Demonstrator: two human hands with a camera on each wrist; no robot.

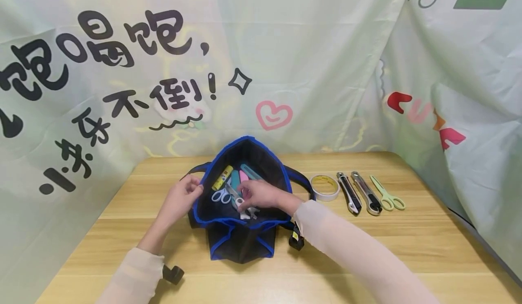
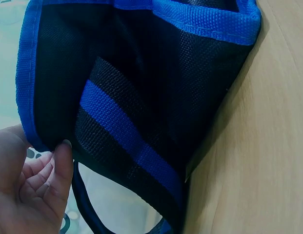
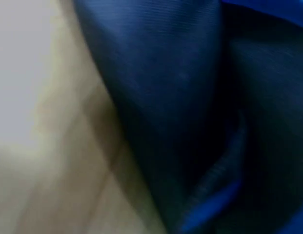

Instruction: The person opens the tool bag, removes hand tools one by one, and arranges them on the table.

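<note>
A black tote bag with blue trim (image 1: 242, 240) stands wide-mouthed on the table. At its left rim my left hand (image 1: 183, 196) pinches the edge; the left wrist view shows thumb and fingers on the blue-bound corner (image 2: 29, 127). My right hand (image 1: 261, 194) reaches into the bag, its fingers around the handle of a pair of scissors (image 1: 233, 192) with metal blades. Beside them in the bag lie light blue-handled scissors (image 1: 220, 196), a yellow glue stick (image 1: 222, 178), and teal and pink items partly covered by the hand. The right wrist view shows only blurred bag fabric (image 3: 156, 97).
Right of the bag lie a roll of tape (image 1: 325, 196), a black utility knife (image 1: 349, 194), a silver utility knife (image 1: 366, 193) and light green scissors (image 1: 387, 195). The bag's strap (image 1: 301, 179) loops toward the tape. A printed curtain (image 1: 318, 77) hangs behind the wooden table (image 1: 134, 195).
</note>
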